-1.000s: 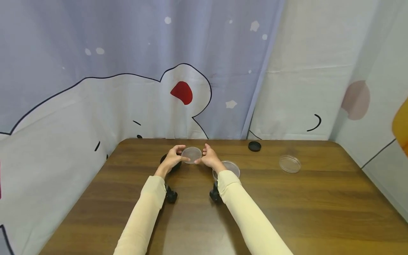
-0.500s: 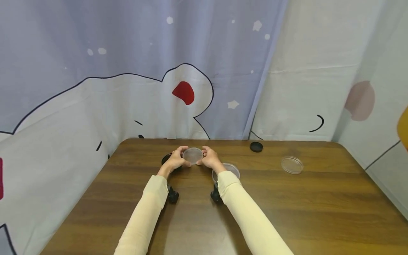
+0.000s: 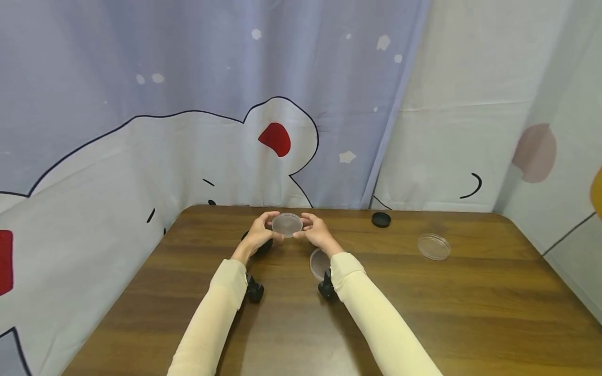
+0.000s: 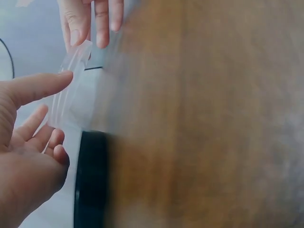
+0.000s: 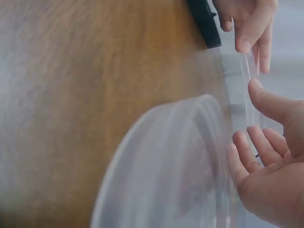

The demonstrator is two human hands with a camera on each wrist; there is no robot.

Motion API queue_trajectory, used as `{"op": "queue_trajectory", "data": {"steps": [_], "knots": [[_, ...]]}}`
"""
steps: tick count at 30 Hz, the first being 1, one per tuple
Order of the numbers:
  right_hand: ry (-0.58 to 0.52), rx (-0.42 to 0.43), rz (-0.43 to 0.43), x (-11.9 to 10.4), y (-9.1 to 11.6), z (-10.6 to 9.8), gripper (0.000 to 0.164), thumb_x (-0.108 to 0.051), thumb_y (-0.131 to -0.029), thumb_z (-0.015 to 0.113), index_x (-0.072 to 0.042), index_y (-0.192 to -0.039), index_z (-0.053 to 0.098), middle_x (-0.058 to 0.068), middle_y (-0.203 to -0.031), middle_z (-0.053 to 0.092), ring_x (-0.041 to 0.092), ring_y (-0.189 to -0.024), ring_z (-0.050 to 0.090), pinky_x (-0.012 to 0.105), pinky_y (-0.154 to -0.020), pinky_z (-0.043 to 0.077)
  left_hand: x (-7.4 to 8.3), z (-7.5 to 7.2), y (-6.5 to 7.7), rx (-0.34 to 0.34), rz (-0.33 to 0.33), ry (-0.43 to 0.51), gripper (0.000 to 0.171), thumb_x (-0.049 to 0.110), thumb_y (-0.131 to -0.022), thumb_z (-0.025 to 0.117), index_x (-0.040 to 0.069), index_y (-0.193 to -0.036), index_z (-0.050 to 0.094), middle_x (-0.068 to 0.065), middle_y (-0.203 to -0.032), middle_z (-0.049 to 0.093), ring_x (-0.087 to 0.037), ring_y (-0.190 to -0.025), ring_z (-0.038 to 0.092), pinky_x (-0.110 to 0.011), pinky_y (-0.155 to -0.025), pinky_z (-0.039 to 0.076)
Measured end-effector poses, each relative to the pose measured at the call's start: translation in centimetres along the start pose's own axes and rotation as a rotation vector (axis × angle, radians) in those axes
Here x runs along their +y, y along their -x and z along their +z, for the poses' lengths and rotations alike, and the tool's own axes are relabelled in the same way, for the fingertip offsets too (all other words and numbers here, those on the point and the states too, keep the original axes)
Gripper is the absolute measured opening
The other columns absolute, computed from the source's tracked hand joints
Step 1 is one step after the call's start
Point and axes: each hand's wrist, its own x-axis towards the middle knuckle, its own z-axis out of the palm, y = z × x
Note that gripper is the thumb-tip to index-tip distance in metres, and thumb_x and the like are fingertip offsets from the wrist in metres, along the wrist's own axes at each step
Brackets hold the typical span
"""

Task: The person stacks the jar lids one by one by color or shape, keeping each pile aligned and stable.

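Between both hands a clear round petri dish [image 3: 287, 225] is held up at the far side of the table. My left hand [image 3: 260, 233] pinches its left edge, thumb on the near side and fingers beyond. At the opposite edge, my right hand [image 3: 317, 232] grips with thumb and fingers. The left wrist view shows the petri dish [image 4: 66, 92] edge-on, with the thumb against its face. Under my left hand lies a black round dish or lid [image 3: 264, 246], partly covered. A larger clear dish [image 3: 320, 262] sits below my right wrist, partly hidden by the sleeve.
Farther right on the wooden table [image 3: 291, 324] are a small black round lid [image 3: 381, 219] near the back edge and another clear dish [image 3: 433, 246]. A printed curtain [image 3: 226, 156] hangs directly behind the table.
The petri dish has risen slightly in both hands. My right forearm has shifted a little to the right, covering more of the clear dish below it. The view has drifted slightly.
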Motion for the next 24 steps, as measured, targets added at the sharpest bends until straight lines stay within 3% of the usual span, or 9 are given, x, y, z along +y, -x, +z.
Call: {"op": "queue_trajectory", "data": {"steps": [11, 18, 24], "knots": [[-0.064, -0.032, -0.048, -1.7, 1.1, -2.6, 0.068, -0.013, -0.087, 0.072, -0.007, -0.147, 0.041, 0.015, -0.146, 0.050, 0.033, -0.129, 0.052, 0.045, -0.108, 0.043, 3.4, -0.3, 0.9, -0.007, 0.091, 0.042, 0.080, 0.003, -0.077, 0.076, 0.005, -0.147, 0.037, -0.014, -0.148, 0.042, -0.025, -0.117, 0.037, -0.032, -0.091, 0.037], [-0.262, -0.012, -0.081, -2.2, 2.7, -5.0, 0.064, -0.010, -0.087, 0.071, -0.007, -0.145, 0.044, 0.015, -0.146, 0.050, 0.029, -0.136, 0.047, 0.042, -0.112, 0.040, 5.3, 0.9, 1.8, 0.005, 0.123, 0.129, 0.067, 0.006, -0.079, 0.077, 0.000, -0.140, 0.047, -0.012, -0.121, 0.049, -0.017, -0.104, 0.041, -0.023, -0.082, 0.040], [-0.314, -0.021, -0.095, -2.5, 4.4, -6.5, 0.059, -0.009, -0.089, 0.069, -0.006, -0.143, 0.046, 0.015, -0.148, 0.048, 0.029, -0.138, 0.045, 0.043, -0.114, 0.037, 6.3, 2.0, 2.9, -0.017, 0.151, 0.267, 0.069, -0.001, -0.081, 0.073, -0.003, -0.143, 0.041, -0.018, -0.140, 0.049, -0.007, -0.096, 0.047, -0.012, -0.078, 0.043]]}}
